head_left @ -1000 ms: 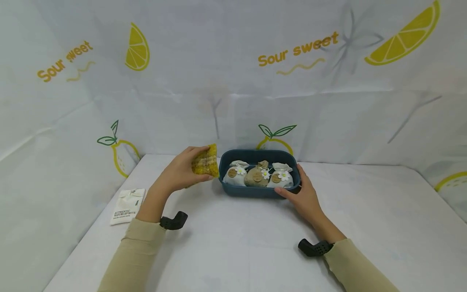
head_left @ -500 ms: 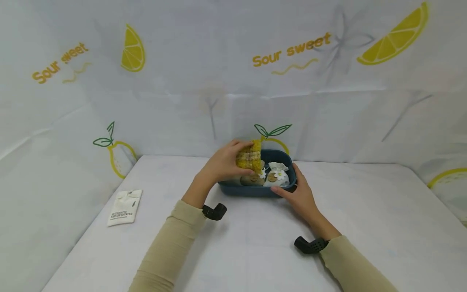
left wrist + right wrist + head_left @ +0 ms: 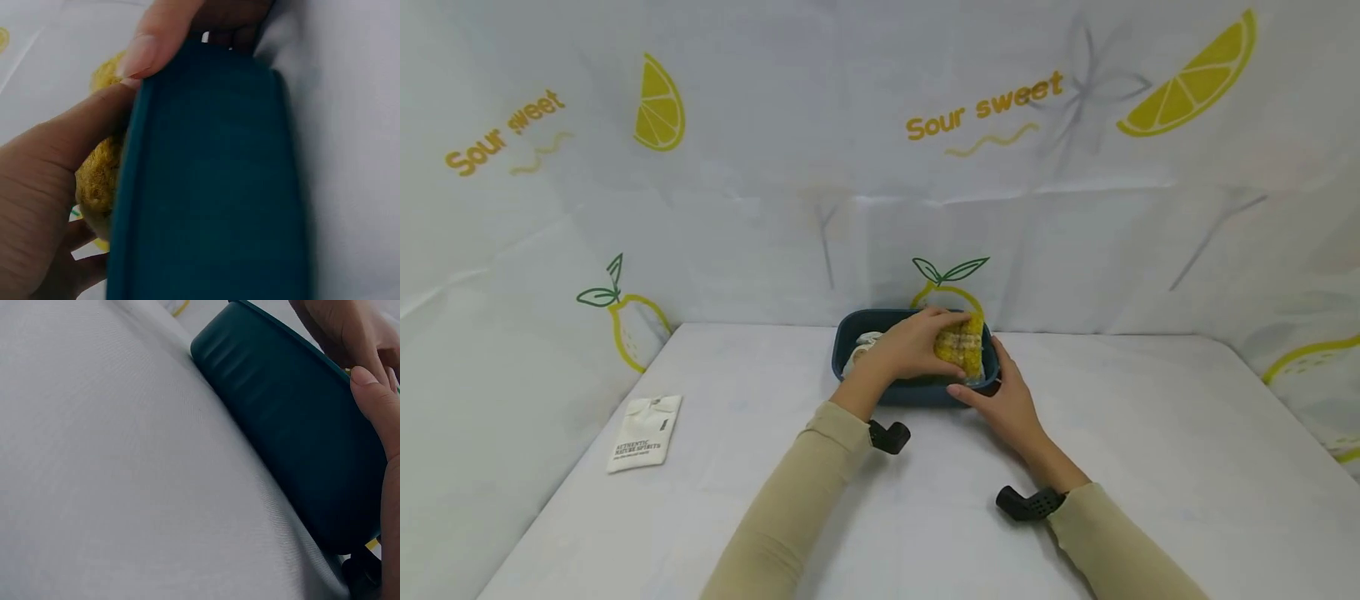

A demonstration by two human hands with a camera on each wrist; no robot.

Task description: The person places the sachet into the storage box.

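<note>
My left hand [image 3: 908, 346] grips a fuzzy yellow and cream woven bundle [image 3: 958, 346] between thumb and fingers. It holds the bundle over the right end of a dark teal oblong bin [image 3: 910, 397]. Part of a white cloth sachet [image 3: 859, 353] shows at the bin's left end; the left hand hides most of the other contents. At the bin's right end, my right hand [image 3: 1011, 410] holds the rim, thumb in front and fingers along the side. The left wrist view shows the yellow bundle [image 3: 103, 169] behind the bin's wall [image 3: 212, 175].
A flat white printed pouch [image 3: 643, 435] lies on the white-covered table [image 3: 940, 517] at the left. Behind the bin rises a white cloth backdrop [image 3: 760, 233] printed with lemons. Both wrists wear black camera mounts.
My left hand has carried the yellow bundle rightward, from beside the bin's left end to above its right end, and slightly lower. The right hand keeps its grip on the bin.
</note>
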